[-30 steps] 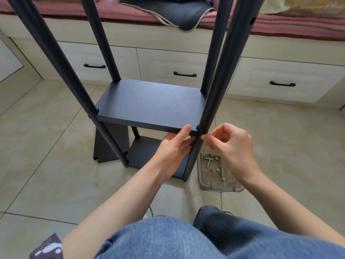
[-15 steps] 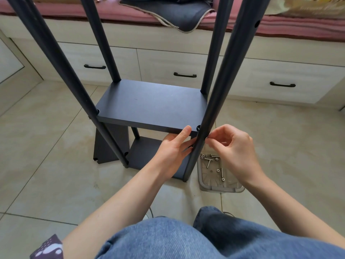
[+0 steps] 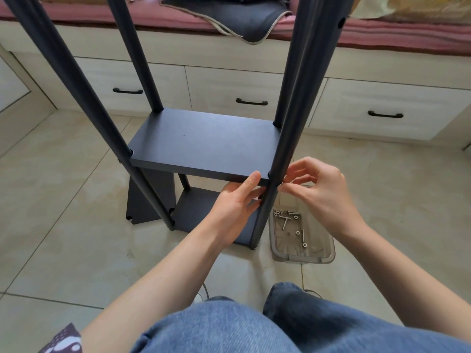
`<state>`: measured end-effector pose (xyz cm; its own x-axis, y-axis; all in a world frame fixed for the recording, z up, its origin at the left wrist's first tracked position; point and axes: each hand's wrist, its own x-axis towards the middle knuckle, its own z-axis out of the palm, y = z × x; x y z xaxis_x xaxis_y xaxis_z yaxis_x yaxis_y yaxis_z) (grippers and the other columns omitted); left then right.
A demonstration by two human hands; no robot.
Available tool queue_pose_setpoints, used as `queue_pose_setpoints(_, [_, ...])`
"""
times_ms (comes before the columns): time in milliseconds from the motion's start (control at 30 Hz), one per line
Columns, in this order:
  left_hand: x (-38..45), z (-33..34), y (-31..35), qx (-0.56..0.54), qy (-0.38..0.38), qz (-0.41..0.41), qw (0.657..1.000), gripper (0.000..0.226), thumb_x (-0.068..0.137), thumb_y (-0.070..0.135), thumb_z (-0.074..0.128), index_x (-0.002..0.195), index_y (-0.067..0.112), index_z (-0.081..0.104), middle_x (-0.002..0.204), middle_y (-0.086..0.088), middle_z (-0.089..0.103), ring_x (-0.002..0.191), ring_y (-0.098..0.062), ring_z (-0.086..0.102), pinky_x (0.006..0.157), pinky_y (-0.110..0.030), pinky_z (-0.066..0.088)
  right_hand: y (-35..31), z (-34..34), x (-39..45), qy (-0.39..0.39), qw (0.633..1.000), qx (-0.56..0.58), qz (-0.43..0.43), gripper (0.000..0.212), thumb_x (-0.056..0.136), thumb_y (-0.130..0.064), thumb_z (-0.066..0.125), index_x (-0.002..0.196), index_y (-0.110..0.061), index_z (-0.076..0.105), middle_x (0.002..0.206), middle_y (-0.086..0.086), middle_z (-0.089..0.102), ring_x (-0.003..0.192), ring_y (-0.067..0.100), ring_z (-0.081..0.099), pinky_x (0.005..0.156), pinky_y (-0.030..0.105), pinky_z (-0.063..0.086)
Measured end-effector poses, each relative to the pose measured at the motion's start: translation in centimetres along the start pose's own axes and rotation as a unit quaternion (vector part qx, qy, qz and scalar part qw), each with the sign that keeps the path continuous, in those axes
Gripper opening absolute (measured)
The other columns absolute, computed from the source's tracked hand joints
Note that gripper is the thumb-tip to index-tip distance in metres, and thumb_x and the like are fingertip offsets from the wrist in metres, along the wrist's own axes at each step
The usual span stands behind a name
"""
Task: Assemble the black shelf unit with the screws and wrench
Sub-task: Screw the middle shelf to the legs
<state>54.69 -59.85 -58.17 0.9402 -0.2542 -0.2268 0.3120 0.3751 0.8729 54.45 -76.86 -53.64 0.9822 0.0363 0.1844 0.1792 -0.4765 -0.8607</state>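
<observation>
At the near pole (image 3: 285, 138), the left hand (image 3: 234, 202) grips the shelf (image 3: 204, 143) edge (thumb on top). The right hand (image 3: 321, 194) pinches a screw (image 3: 280, 186) against it.

The four posts of the black shelf unit (image 3: 204, 143) run off the top edge, so their upper ends cannot be seen. The near right post (image 3: 288, 154) hides the tip of the left hand (image 3: 234, 200) fingers and whatever the right hand (image 3: 321, 194) pinches against it. The screws (image 3: 288, 220) in the clear tray (image 3: 303, 256) beside that post are too small to count.
</observation>
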Motion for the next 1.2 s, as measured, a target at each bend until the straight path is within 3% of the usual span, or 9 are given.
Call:
queue_pose_setpoints(200, [-0.6,-0.4,0.5,0.022,0.008,-0.015,1.0,0.05,0.099,0.037,0.052,0.134,0.001,0.058,0.128,-0.014,0.068,0.123,-0.028,0.062,0.116,-0.051,0.035,0.5,-0.2,1.0,-0.024,0.999,0.022,0.039,0.05,0.065,-0.016,0.09,0.108,-0.026,0.064,0.101,-0.003,0.069,0.088,0.013,0.068,0.079,0.029,0.057])
queue_pose_setpoints(367, [-1.2,-0.6,0.8,0.046,-0.003,-0.024,0.999,0.045,0.104,0.034,0.046,0.137,0.004,0.056,0.131,-0.013,0.066,0.125,-0.027,0.06,0.117,-0.052,0.032,1.0,-0.6,2.2,-0.175,0.964,0.169,0.11,0.086,0.075,0.006,0.079,0.138,-0.04,0.045,0.121,0.006,0.065,0.099,0.022,0.072,0.085,0.036,0.059])
queue_pose_setpoints(633, [-2.2,0.1,2.4,0.184,0.066,-0.079,0.978,0.035,0.099,0.046,0.054,0.119,0.021,0.069,0.11,0.008,0.076,0.112,-0.009,0.067,0.104,-0.035,0.045,1.6,-0.9,3.3,-0.214,0.958,0.167,0.097,0.068,0.073,0.012,0.077,0.132,-0.017,0.061,0.117,0.016,0.07,0.109,0.036,0.065,0.097,0.038,0.054])
queue_pose_setpoints(733, [-3.1,-0.3,3.0,0.385,0.153,0.032,0.91,0.023,0.094,0.037,0.065,0.084,0.019,0.076,0.074,0.009,0.076,0.078,-0.009,0.074,0.082,-0.03,0.058,1.9,-0.9,3.6,-0.202,0.964,0.141,0.1,0.068,0.069,0.005,0.082,0.129,-0.022,0.065,0.116,0.013,0.071,0.112,0.035,0.063,0.103,0.044,0.05])
queue_pose_setpoints(800, [-3.7,-0.3,3.3,0.535,0.197,0.219,0.792,0.021,0.09,0.03,0.072,0.073,0.017,0.071,0.064,0.009,0.069,0.066,-0.013,0.067,0.07,-0.033,0.055,2.0,-0.9,3.8,-0.202,0.965,0.129,0.104,0.067,0.067,0.0,0.085,0.125,-0.028,0.068,0.116,0.011,0.071,0.113,0.035,0.063,0.104,0.048,0.048])
queue_pose_setpoints(900, [-3.2,0.1,4.0,0.64,0.142,0.338,0.676,0.027,0.081,0.027,0.082,0.102,0.014,0.071,0.101,0.003,0.071,0.103,-0.023,0.062,0.088,-0.039,0.05,1.9,-1.1,4.0,-0.21,0.965,0.122,0.099,0.065,0.065,-0.005,0.087,0.121,-0.034,0.07,0.113,0.006,0.073,0.112,0.033,0.064,0.105,0.049,0.047])
queue_pose_setpoints(967, [-2.1,0.0,3.8,0.699,0.076,0.259,0.662,0.063,0.081,0.041,0.08,0.135,0.016,0.059,0.141,0.001,0.057,0.14,-0.022,0.042,0.117,-0.04,0.03,1.7,-1.3,4.0,-0.217,0.964,0.127,0.092,0.063,0.063,-0.01,0.088,0.118,-0.037,0.071,0.112,0.003,0.073,0.104,0.027,0.067,0.105,0.048,0.047])
queue_pose_setpoints(1033, [-1.4,0.1,3.5,0.719,0.06,0.238,0.651,0.078,0.084,0.054,0.072,0.15,0.022,0.043,0.158,0.006,0.038,0.152,-0.016,0.019,0.125,-0.038,0.006,1.6,-1.3,4.0,-0.225,0.961,0.135,0.086,0.062,0.061,-0.014,0.087,0.115,-0.04,0.072,0.113,0.003,0.073,0.091,0.02,0.063,0.105,0.045,0.048])
queue_pose_setpoints(1200, [-0.6,0.3,2.9,0.716,0.079,0.263,0.642,0.074,0.087,0.062,0.061,0.149,0.025,0.045,0.157,0.006,0.042,0.151,-0.016,0.026,0.124,-0.046,0.011,1.7,-1.4,4.0,-0.241,0.957,0.141,0.073,0.061,0.067,-0.005,0.084,0.117,-0.038,0.071,0.114,0.003,0.073,0.087,0.014,0.058,0.097,0.036,0.05])
